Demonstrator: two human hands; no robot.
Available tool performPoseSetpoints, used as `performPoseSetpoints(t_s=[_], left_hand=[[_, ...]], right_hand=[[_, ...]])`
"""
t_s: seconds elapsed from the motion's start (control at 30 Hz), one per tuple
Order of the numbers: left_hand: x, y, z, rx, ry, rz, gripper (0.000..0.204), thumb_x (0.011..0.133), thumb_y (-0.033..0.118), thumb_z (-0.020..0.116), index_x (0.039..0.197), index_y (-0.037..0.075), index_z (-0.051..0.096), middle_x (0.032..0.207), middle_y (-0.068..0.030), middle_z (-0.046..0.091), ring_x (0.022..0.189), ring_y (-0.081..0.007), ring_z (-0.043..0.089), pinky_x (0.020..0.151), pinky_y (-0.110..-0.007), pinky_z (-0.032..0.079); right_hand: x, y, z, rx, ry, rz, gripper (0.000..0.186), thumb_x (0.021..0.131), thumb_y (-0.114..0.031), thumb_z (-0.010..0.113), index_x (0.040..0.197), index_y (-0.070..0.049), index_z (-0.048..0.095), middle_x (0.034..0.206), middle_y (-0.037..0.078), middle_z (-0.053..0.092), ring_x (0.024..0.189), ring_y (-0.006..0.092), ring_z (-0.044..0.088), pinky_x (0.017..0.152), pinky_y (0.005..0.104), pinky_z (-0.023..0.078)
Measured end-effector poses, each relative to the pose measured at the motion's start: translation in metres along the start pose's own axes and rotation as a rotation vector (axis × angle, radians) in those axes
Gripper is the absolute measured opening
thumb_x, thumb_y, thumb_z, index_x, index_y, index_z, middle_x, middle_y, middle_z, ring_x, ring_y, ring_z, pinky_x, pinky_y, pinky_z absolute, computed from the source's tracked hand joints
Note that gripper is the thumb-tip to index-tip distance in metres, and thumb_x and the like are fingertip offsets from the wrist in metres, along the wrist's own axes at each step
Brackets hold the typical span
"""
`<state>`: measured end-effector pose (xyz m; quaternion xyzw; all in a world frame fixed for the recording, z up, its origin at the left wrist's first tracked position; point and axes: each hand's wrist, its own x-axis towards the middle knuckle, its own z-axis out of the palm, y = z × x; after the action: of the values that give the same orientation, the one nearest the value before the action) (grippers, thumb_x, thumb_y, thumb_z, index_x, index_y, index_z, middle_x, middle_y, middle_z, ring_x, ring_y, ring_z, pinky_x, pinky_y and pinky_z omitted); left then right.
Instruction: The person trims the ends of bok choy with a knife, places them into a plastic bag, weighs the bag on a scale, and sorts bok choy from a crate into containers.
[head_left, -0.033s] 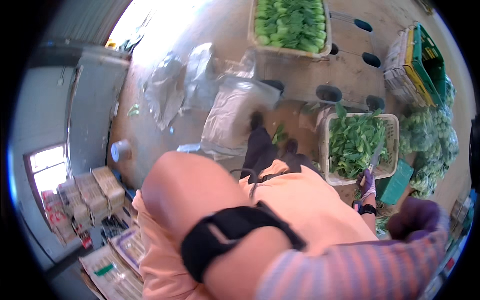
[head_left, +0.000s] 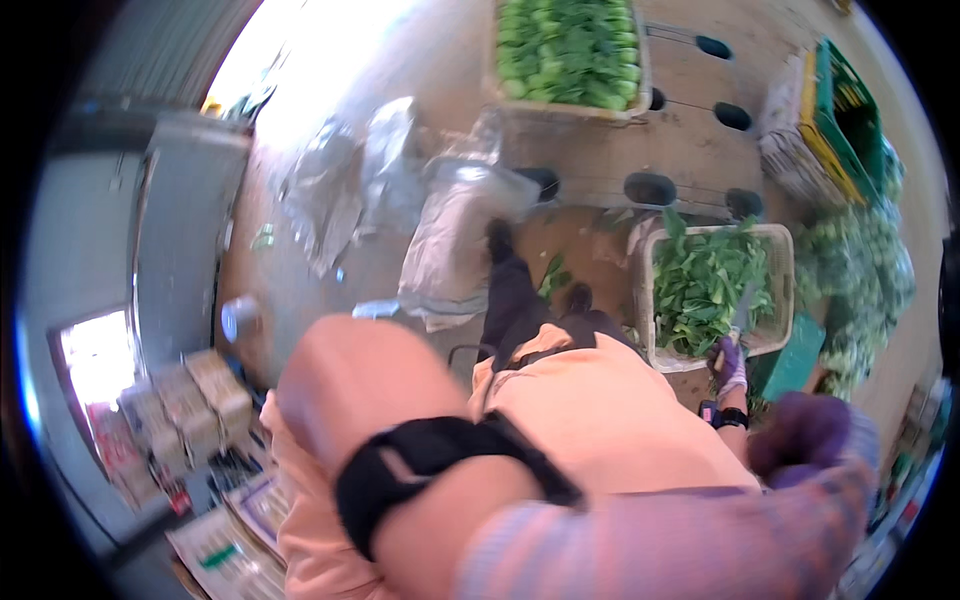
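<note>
My right hand (head_left: 728,365), in a purple glove, grips a knife (head_left: 742,308) by its handle, blade over loose leafy greens (head_left: 695,285) in a cream crate (head_left: 786,300). My left arm crosses low over the peach clothing (head_left: 600,420) in a striped sleeve. My left hand (head_left: 805,430), also gloved, is curled below and right of that crate; whatever it may hold is hidden. A green plastic piece (head_left: 785,360) lies beside the crate.
Another crate of packed greens (head_left: 570,55) sits beyond. Clear bags (head_left: 390,165) and a padded sack (head_left: 450,225) lie centre-left. Green crates (head_left: 845,110) and bagged vegetables (head_left: 855,280) line the right. Bundles (head_left: 185,400) and a small bucket (head_left: 240,318) are at left.
The view has shifted slightly and blurred. My left arm appears a little further left in the picture; my right hand still holds the knife at the crate.
</note>
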<state>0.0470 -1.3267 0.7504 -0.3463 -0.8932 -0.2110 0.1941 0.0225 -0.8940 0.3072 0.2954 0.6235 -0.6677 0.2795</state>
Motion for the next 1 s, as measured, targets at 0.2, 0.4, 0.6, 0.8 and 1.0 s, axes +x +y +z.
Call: performPoseSetpoints(t_s=[0.2,0.4,0.6,0.8,1.0], left_hand=[[0.013,-0.183,0.021,-0.222,0.216,-0.232,0.016,0.08,0.002,0.063,0.095,0.002,0.064,0.08,-0.0091,0.065,0.071,-0.016,0.06,0.065,-0.025,0.047],[-0.119,-0.453,0.202,0.276,-0.825,-0.734,0.045,0.083,0.04,0.057,0.116,0.01,0.054,0.106,-0.0154,0.061,0.098,-0.0324,0.058,0.087,-0.042,0.046],[-0.153,-0.505,0.404,0.13,-0.831,-0.66,0.066,0.079,0.04,0.061,0.133,0.009,0.04,0.142,-0.0118,0.034,0.132,-0.0298,0.03,0.105,-0.043,0.032],[-0.082,-0.53,0.499,0.01,-1.063,-1.039,0.058,0.078,0.036,0.061,0.13,0.014,0.049,0.136,-0.0096,0.045,0.127,-0.0267,0.042,0.104,-0.043,0.033],[-0.085,-0.564,0.562,-0.089,-1.204,-1.204,0.042,0.076,0.032,0.061,0.113,0.013,0.064,0.12,-0.0099,0.06,0.111,-0.0255,0.058,0.09,-0.037,0.047]], right_hand=[[-0.019,0.096,0.022,-0.267,0.253,0.191,0.025,0.085,-0.033,0.061,0.085,-0.01,0.049,0.056,0.001,0.048,0.043,0.0138,0.044,0.04,0.0292,0.037],[-0.053,0.2,0.091,-0.072,0.41,0.478,0.025,0.082,-0.031,0.063,0.08,-0.009,0.05,0.054,0.003,0.045,0.042,0.0163,0.044,0.038,0.0335,0.034],[-0.125,0.066,0.068,-0.348,0.452,0.552,0.031,0.083,-0.034,0.06,0.087,-0.004,0.053,0.06,0.006,0.051,0.049,0.0165,0.048,0.045,0.0337,0.039],[-0.115,0.001,0.043,-0.496,0.539,0.657,0.035,0.083,-0.036,0.059,0.091,-0.002,0.054,0.064,0.007,0.054,0.052,0.0167,0.05,0.049,0.0335,0.041],[-0.131,0.014,0.03,-0.624,0.547,0.814,0.04,0.084,-0.038,0.058,0.095,0.0,0.056,0.068,0.009,0.056,0.055,0.0169,0.052,0.052,0.0333,0.043]])
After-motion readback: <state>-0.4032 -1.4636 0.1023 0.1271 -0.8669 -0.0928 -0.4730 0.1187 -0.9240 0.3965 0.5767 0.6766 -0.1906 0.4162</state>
